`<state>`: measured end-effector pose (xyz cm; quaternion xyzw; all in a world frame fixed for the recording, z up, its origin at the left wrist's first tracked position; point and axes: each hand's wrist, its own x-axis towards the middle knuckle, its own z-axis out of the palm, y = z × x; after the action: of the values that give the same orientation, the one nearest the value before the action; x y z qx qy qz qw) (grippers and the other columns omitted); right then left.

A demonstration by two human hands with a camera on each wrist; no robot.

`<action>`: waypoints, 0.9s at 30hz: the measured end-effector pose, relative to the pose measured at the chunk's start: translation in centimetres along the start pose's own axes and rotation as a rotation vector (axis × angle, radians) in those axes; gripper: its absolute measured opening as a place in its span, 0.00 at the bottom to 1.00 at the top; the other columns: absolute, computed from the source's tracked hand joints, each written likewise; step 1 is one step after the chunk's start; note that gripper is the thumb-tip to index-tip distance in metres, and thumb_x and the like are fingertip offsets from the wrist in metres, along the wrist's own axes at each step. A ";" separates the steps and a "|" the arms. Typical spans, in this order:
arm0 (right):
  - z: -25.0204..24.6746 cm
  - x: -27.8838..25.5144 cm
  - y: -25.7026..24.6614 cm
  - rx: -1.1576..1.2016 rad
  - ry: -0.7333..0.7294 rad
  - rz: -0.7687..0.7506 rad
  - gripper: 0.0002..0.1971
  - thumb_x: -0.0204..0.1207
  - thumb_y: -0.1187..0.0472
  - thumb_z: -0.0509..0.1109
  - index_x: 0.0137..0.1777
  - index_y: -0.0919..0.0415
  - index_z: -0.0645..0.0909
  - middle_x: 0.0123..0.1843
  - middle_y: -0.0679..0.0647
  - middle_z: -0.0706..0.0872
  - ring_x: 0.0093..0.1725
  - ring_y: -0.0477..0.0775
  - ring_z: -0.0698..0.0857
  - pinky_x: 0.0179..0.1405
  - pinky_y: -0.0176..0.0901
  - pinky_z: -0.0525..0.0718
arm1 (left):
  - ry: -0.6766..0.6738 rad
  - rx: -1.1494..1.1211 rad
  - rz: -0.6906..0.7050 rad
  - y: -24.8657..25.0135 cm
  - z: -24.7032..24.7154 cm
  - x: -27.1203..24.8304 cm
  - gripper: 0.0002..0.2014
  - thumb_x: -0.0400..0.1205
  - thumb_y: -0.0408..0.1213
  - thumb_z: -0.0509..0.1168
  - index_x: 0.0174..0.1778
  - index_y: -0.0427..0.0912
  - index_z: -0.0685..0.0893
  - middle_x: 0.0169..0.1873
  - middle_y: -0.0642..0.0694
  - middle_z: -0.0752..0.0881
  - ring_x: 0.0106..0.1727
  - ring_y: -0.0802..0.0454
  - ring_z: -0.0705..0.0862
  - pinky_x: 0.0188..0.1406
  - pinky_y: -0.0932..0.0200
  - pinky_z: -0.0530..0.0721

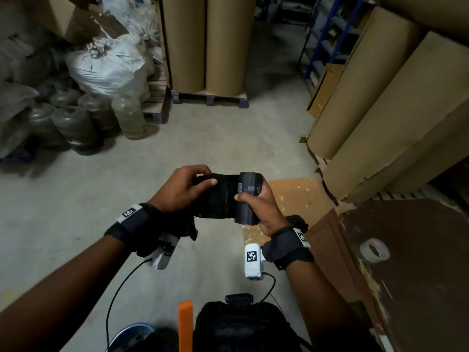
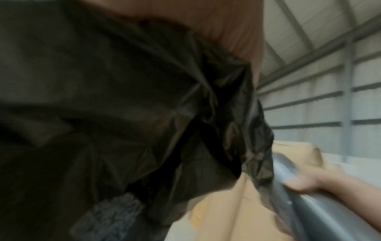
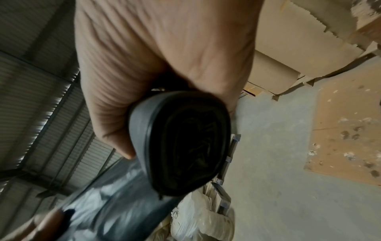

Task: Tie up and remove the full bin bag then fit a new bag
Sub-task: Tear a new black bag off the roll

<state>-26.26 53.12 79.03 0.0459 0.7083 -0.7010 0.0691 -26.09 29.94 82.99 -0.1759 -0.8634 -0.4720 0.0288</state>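
My right hand (image 1: 264, 207) grips the bin bag roll (image 1: 247, 198); my left hand (image 1: 182, 188) pinches the unrolled black bag (image 1: 215, 196), probably its leading end.

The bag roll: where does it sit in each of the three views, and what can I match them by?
Head: bag roll at centre, gripped by the right hand; the left hand pulls the loose bag.
Left wrist: lower right, a grey edge under a thumb.
Right wrist: centre, seen end-on.
Shared landmark: the brown paper rolls.
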 end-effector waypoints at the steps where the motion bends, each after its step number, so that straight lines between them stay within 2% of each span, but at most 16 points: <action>1: 0.0 0.2 -0.1 -0.010 0.011 0.001 0.26 0.69 0.73 0.80 0.65 0.59 0.78 0.52 0.56 0.87 0.49 0.52 0.89 0.51 0.53 0.91 | 0.021 0.025 0.003 -0.1 -0.6 0.0 0.07 0.87 0.43 0.70 0.44 0.47 0.87 0.38 0.48 0.90 0.41 0.52 0.90 0.43 0.50 0.87; 3: -0.1 0.6 -0.2 -0.023 0.017 0.000 0.26 0.69 0.72 0.81 0.65 0.59 0.78 0.51 0.54 0.87 0.48 0.50 0.89 0.49 0.49 0.91 | 0.047 0.030 -0.021 -0.8 -2.1 -0.1 0.08 0.86 0.44 0.71 0.44 0.45 0.87 0.38 0.47 0.91 0.41 0.50 0.91 0.41 0.51 0.87; 7: -1.4 1.1 0.0 0.000 0.101 0.049 0.25 0.62 0.67 0.81 0.59 0.55 0.81 0.50 0.59 0.87 0.47 0.59 0.88 0.54 0.63 0.91 | 0.173 -0.038 -0.099 -2.9 -6.7 -1.2 0.12 0.84 0.47 0.72 0.42 0.42 0.85 0.30 0.51 0.87 0.32 0.56 0.83 0.33 0.62 0.80; 8: -1.8 1.1 0.1 0.025 0.115 0.075 0.24 0.60 0.65 0.80 0.58 0.54 0.81 0.50 0.61 0.86 0.47 0.61 0.88 0.54 0.65 0.91 | 0.187 -0.091 -0.119 -3.1 -7.8 -1.6 0.12 0.85 0.45 0.72 0.42 0.41 0.84 0.30 0.52 0.86 0.33 0.56 0.82 0.32 0.63 0.80; 10: -2.0 1.0 0.0 0.047 0.096 0.097 0.24 0.60 0.65 0.80 0.57 0.55 0.81 0.49 0.61 0.86 0.47 0.62 0.87 0.52 0.63 0.91 | 0.154 -0.117 -0.130 -3.2 -9.1 -2.0 0.10 0.85 0.42 0.70 0.43 0.38 0.84 0.33 0.46 0.87 0.35 0.53 0.84 0.35 0.60 0.82; 12: -0.9 0.9 -0.3 0.020 0.043 0.076 0.24 0.60 0.64 0.80 0.58 0.57 0.81 0.47 0.59 0.86 0.45 0.59 0.87 0.51 0.61 0.91 | 0.116 -0.094 -0.121 -3.3 -9.0 -2.4 0.10 0.85 0.40 0.70 0.43 0.37 0.84 0.35 0.43 0.88 0.36 0.52 0.85 0.37 0.59 0.83; 16: 1.1 0.9 -0.8 -0.002 0.009 0.052 0.23 0.58 0.62 0.80 0.54 0.58 0.81 0.45 0.58 0.86 0.43 0.57 0.86 0.50 0.62 0.91 | 0.117 -0.117 -0.120 -3.3 -8.3 -2.6 0.09 0.86 0.37 0.69 0.44 0.35 0.84 0.35 0.45 0.86 0.36 0.54 0.84 0.36 0.62 0.82; 20: 0.8 1.0 -0.3 -0.002 -0.001 0.054 0.22 0.58 0.62 0.80 0.54 0.59 0.81 0.45 0.58 0.86 0.43 0.58 0.86 0.50 0.63 0.90 | 0.111 -0.121 -0.110 -3.2 -8.5 -3.2 0.08 0.86 0.35 0.69 0.44 0.34 0.84 0.35 0.46 0.86 0.36 0.57 0.84 0.36 0.64 0.82; 23: 0.0 0.8 0.2 0.046 0.033 0.076 0.23 0.59 0.64 0.79 0.55 0.57 0.80 0.47 0.61 0.85 0.43 0.61 0.86 0.49 0.63 0.91 | 0.173 -0.151 -0.141 -3.6 -8.9 -3.6 0.08 0.86 0.35 0.69 0.44 0.36 0.84 0.32 0.53 0.87 0.33 0.60 0.84 0.34 0.67 0.83; 27: -1.2 0.6 0.6 0.154 0.086 0.116 0.21 0.63 0.68 0.79 0.55 0.55 0.79 0.49 0.64 0.85 0.45 0.65 0.86 0.49 0.61 0.89 | 0.300 -0.242 -0.216 -4.6 -8.0 -4.5 0.08 0.88 0.35 0.68 0.44 0.36 0.83 0.26 0.54 0.85 0.26 0.62 0.80 0.25 0.68 0.79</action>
<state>-26.82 54.28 78.34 0.1222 0.6509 -0.7455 0.0752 -24.28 19.87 82.73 -0.0123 -0.8004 -0.5933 0.0849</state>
